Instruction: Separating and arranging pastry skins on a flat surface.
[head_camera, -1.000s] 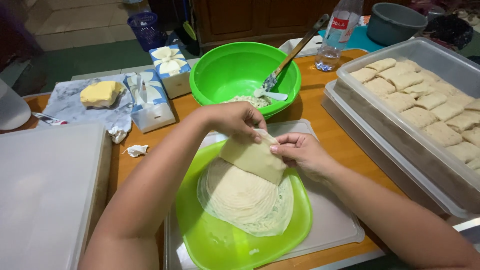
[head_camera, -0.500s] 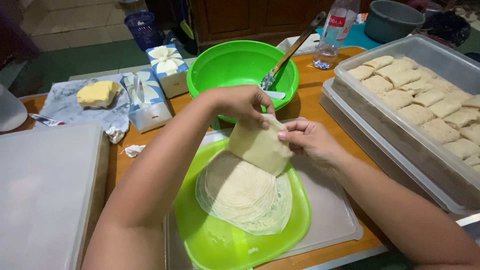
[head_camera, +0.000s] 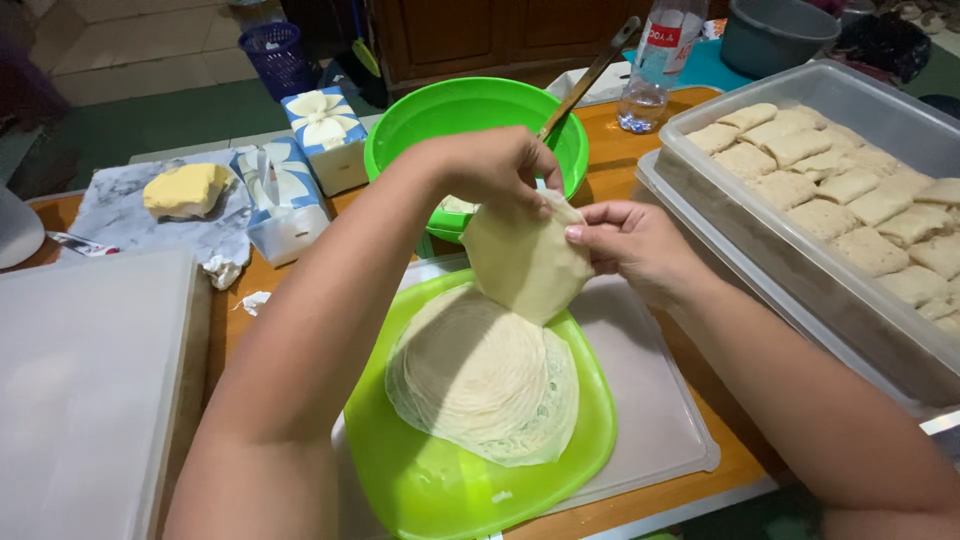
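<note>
Orange wooden table (head_camera: 640, 140) under hands

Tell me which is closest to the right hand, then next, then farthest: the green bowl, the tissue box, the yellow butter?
From the right hand:
1. Green bowl, just behind and left of it.
2. Tissue box, farther left on the table.
3. Yellow butter, farthest left, on the marbled sheet.
</note>
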